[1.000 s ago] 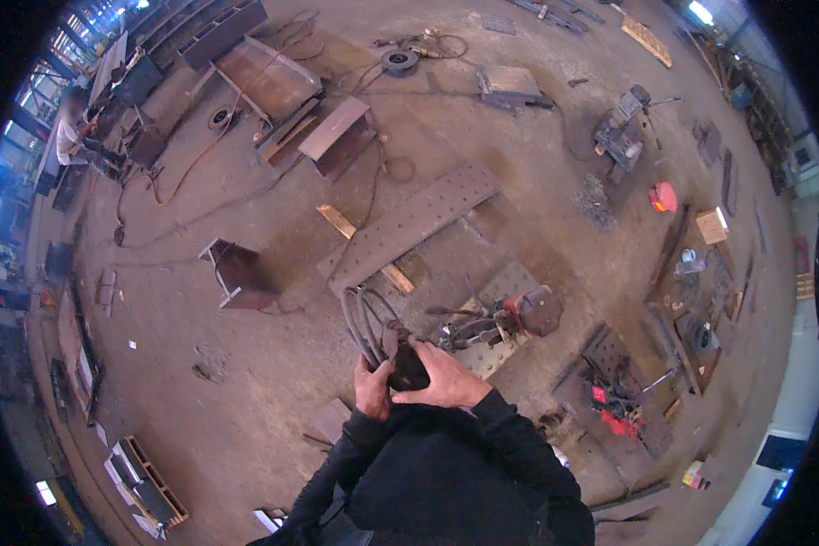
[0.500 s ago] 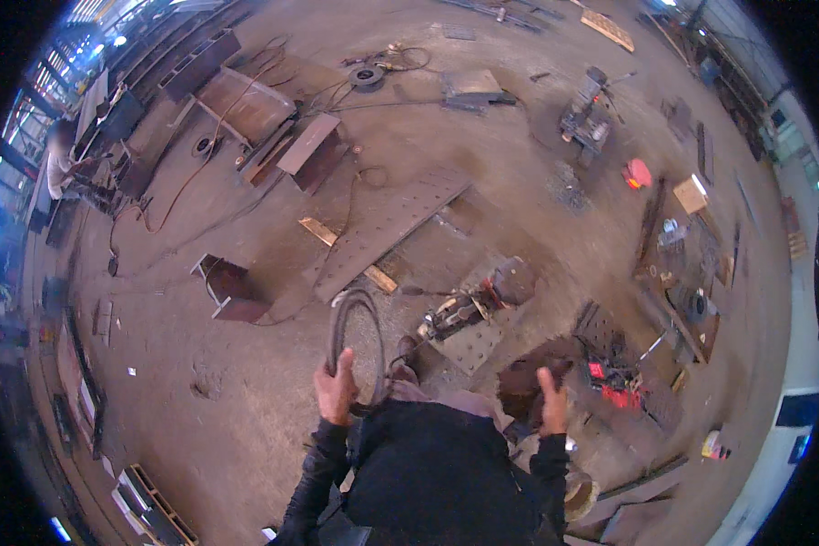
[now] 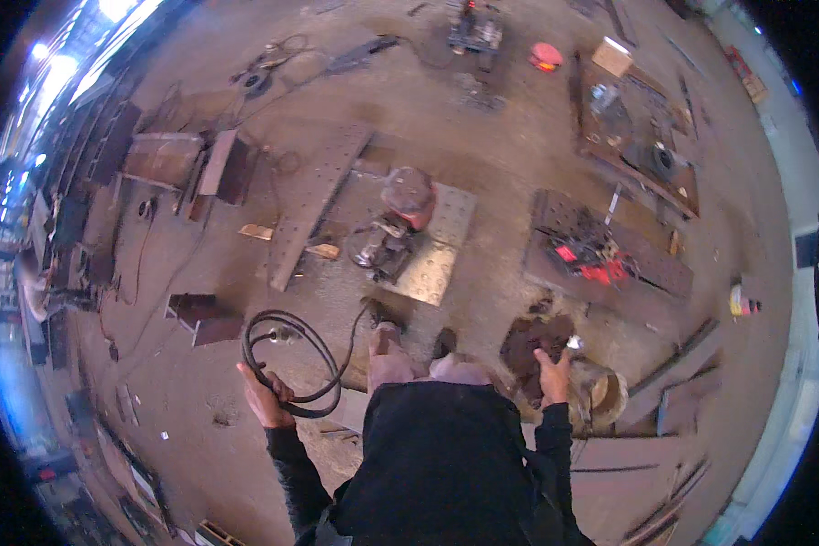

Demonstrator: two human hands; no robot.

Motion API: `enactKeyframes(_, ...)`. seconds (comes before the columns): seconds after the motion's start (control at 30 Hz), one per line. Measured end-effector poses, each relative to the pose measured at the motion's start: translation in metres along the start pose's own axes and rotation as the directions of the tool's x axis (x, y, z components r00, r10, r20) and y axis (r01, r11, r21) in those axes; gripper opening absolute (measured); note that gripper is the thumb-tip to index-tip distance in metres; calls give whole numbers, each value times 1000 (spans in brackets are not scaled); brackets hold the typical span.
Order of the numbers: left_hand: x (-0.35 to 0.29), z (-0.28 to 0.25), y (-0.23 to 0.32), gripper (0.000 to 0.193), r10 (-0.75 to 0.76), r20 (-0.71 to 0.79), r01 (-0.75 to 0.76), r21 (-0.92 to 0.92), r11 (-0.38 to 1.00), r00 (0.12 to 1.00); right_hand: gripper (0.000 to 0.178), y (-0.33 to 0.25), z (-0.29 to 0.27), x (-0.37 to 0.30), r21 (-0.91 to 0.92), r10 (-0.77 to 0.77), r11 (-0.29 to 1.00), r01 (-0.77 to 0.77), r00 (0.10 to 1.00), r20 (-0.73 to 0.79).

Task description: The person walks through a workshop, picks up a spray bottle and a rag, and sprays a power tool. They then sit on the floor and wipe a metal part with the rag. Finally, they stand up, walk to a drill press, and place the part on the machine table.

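Note:
My left hand (image 3: 266, 398) is closed round a loosely coiled black cable (image 3: 311, 400), held out to my left. From the coil the cable runs down toward my feet and a motor-driven machine (image 3: 399, 227) with a grey-and-red rounded housing, lying on a bare metal plate (image 3: 435, 273). My right hand (image 3: 552, 375) grips a dark brown, ragged-edged thing (image 3: 523, 350), perhaps cloth; its kind is unclear. The thumb and a finger show at its edge. Just beyond that hand stands a pale round bucket (image 3: 608, 393).
Red tools (image 3: 601, 271) lie on a studded plate (image 3: 655, 271) at right. Behind it, a low metal tray (image 3: 628, 173) carries loose items. A long perforated beam (image 3: 314, 214) and a short steel section (image 3: 211, 323) lie on the left. Farther left, a person (image 3: 35, 287) sits.
The view has shifted forward and to the right, so floor things appear lower or farther left. My left hand has swung outward with the coil, which now lies flatter. Both hands keep their hold.

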State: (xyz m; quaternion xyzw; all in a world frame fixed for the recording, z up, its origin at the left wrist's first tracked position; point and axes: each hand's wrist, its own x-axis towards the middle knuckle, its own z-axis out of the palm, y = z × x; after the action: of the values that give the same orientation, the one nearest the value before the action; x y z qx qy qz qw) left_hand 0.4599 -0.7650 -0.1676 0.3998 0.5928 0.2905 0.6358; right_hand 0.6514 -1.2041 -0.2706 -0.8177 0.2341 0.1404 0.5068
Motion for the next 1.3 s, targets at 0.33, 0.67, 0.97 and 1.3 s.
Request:
enactKeyframes(0.33,-11,27,-124,21,-127,265,96,127,987,956,56,16,-33,10,-116,-19,993,37,988,153)
enactKeyframes(0.67,-98,67,-89,36,255,628,-658,571,491,735,47,-65,38,12,84,-133,991,106,877,462)
enactKeyframes(0.97,-113,78,-78,45,-14,883,-875,467,127,469,58,-12,-25,23,180,-5,982,-49,958,286)
enactKeyframes(1.3,-95,57,-94,40,178,940,-953,301,-29,291,58,18,-43,-8,-18,49,999,-48,998,26)
